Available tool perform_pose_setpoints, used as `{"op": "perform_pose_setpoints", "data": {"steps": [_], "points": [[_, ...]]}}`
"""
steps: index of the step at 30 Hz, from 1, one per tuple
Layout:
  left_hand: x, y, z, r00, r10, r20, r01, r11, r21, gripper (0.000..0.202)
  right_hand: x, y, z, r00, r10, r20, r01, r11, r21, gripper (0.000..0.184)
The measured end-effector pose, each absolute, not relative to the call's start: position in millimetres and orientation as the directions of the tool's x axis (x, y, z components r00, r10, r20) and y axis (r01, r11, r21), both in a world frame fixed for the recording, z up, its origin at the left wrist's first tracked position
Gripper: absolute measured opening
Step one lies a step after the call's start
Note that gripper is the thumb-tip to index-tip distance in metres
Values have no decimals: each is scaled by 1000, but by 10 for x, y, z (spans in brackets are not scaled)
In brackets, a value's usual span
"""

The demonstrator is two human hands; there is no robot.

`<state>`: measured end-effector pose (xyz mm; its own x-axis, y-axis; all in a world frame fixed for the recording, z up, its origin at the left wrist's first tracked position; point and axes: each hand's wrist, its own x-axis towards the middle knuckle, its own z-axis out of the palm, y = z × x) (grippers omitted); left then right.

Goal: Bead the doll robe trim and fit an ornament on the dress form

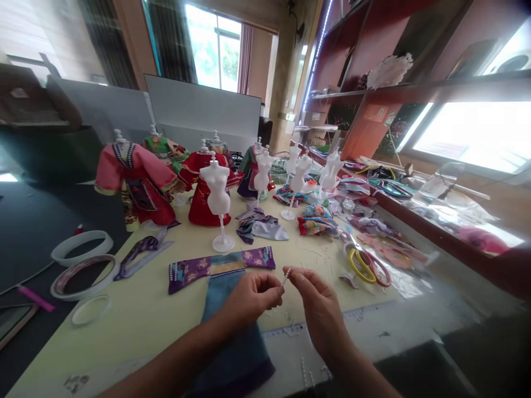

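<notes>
From my remote seat, I have the fingers of the left hand point(259, 293) and right hand point(317, 296) clamped on opposite ends of a short white beaded strand point(286, 277), held above the surface point(136, 312) beside the blue-and-purple garment point(226, 296). I'd pinch lightly, hold the strand straight and untwisted, and let neither end slip.

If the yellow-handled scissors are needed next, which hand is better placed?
Probably the right hand: it is nearer to the yellow-handled scissors, which lie on its outer side. The left hand is farther away. Both hands seem to pinch the small bead string, so the right must release it first.
</notes>
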<state>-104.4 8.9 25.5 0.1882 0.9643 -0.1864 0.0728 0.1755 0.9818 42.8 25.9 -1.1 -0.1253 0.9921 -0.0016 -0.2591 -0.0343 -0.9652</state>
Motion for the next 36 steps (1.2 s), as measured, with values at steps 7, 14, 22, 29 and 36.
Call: {"op": "perform_pose_setpoints", "data": {"steps": [7, 14, 22, 29, 36], "points": [[-1286, -74, 252, 234, 963, -132, 171, 93, 981, 14, 278, 168, 9, -225, 974, -6, -171, -45, -984, 12], [-1407, -173, 228, 212, 967, -141, 169, 106, 980, 13, 206, 116, -21, -254, 965, 72, -129, 40, -991, 8], [-1516, -237, 162, 152, 972, -179, 215, 144, 966, 12, 158, 76, 5, -198, 975, 100, -180, 64, -982, 8], [-1770, -317, 82, 25, 998, -54, 595, 28, 803, 18, 164, 54, 64, -158, 986, 43, -254, 2, -967, 10], [-1849, -484, 125, -48, 925, 376, 817, -180, 548, 43, 128, -22, 128, -216, 976, -17, -299, -83, -951, 12]]}}
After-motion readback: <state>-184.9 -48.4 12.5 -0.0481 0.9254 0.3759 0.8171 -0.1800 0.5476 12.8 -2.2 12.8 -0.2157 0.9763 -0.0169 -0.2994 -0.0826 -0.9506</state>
